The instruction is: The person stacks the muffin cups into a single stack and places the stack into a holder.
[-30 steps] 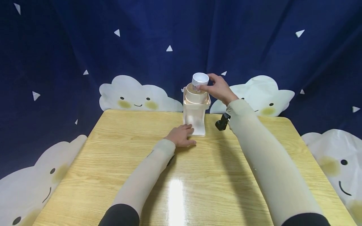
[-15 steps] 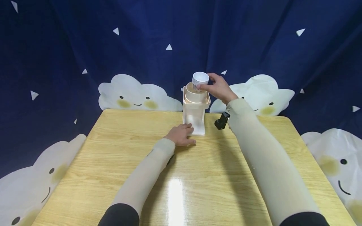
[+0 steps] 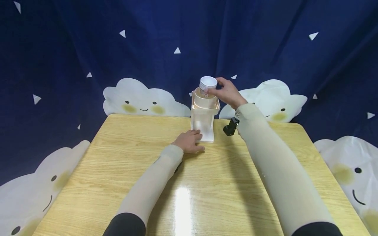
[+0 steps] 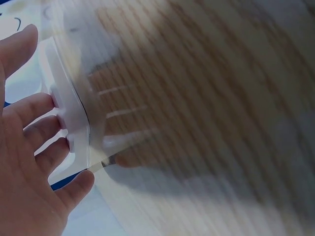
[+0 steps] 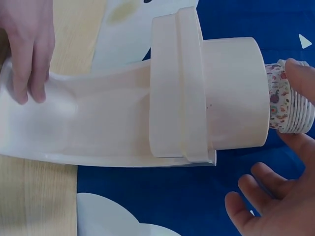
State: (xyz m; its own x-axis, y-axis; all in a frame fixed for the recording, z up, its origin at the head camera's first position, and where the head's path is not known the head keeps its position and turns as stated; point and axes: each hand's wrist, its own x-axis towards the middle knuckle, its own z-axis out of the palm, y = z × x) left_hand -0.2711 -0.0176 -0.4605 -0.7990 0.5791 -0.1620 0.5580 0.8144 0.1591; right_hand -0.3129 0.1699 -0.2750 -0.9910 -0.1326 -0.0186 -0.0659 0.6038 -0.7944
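Observation:
A cream plastic cup dispenser [image 3: 203, 122] stands at the table's far edge, with a round tube [image 5: 236, 93] at its top. My right hand [image 3: 228, 93] pinches a nested stack of paper cups [image 3: 208, 86] between thumb and fingers. The stack's lower end sits inside the tube's mouth, and its rims stick out above. A colourful print [image 5: 277, 96] covers the cups' sides in the right wrist view. My left hand [image 3: 189, 141] rests its extended fingers on the dispenser's flat base [image 5: 49, 125], the thumb held apart. In the left wrist view its fingertips [image 4: 61, 142] meet the base's edge.
The wood-grain table [image 3: 127, 144] spreads out in front of the dispenser. Behind it hangs a dark blue curtain [image 3: 165, 29] with white triangles and smiling clouds [image 3: 141, 98]. A small black camera [image 3: 231, 126] is strapped under the right wrist.

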